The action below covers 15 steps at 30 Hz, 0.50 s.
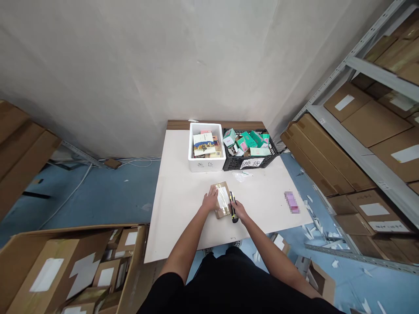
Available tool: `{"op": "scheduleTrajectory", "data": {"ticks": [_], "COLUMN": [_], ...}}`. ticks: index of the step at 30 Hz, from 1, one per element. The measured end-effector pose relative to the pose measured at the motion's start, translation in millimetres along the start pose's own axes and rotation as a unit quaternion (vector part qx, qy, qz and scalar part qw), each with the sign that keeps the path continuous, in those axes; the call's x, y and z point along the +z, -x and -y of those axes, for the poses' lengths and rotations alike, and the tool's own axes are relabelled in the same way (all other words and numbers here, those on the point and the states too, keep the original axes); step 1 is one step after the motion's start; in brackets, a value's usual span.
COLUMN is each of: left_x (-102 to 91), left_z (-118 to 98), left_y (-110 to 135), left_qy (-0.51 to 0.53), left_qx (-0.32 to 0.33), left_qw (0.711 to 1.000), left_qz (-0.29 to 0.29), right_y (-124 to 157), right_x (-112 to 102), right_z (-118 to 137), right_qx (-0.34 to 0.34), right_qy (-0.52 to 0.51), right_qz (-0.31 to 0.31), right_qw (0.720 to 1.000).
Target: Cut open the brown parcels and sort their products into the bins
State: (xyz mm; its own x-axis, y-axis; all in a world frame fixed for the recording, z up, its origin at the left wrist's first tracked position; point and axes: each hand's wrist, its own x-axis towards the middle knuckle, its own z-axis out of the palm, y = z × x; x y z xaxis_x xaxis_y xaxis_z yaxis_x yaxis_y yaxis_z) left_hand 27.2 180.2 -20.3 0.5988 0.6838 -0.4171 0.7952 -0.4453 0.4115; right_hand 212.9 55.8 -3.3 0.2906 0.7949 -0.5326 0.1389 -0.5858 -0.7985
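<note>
A small brown cardboard parcel with a shiny taped top lies on the white table in front of me. My left hand rests on the parcel's left edge, fingers curled over it, holding it down. My right hand is closed round a black and yellow utility knife, which lies against the parcel's right side.
At the table's back stand a white foam box with books and a black crate with green packets. A pink item lies at the right. A large open carton with parcels stands bottom left. Metal shelves with cartons run along the right.
</note>
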Motion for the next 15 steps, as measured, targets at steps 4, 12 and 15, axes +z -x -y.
{"op": "scheduleTrajectory", "data": {"ticks": [4,12,15], "left_x": [14.4,34.5,27.9], "left_z": [-7.3,-29.8,-31.9], "left_y": [-1.2,2.1,2.8], "left_qy": [-0.033,-0.021,-0.032], "left_qx": [-0.020,-0.057,-0.070], "left_qw": [0.999,0.998,0.997], "left_qz": [0.003,0.006,0.030], "right_y": [-6.8,-43.3,-48.1], "right_x": [-2.5,26.0,34.3], "right_z": [18.2,73.2,84.1], "right_qx": [0.001,-0.083,-0.085], "right_qy": [0.093,0.342,0.405], "right_qz": [-0.002,-0.005,0.017], "right_qw": [0.996,0.936,0.910]}}
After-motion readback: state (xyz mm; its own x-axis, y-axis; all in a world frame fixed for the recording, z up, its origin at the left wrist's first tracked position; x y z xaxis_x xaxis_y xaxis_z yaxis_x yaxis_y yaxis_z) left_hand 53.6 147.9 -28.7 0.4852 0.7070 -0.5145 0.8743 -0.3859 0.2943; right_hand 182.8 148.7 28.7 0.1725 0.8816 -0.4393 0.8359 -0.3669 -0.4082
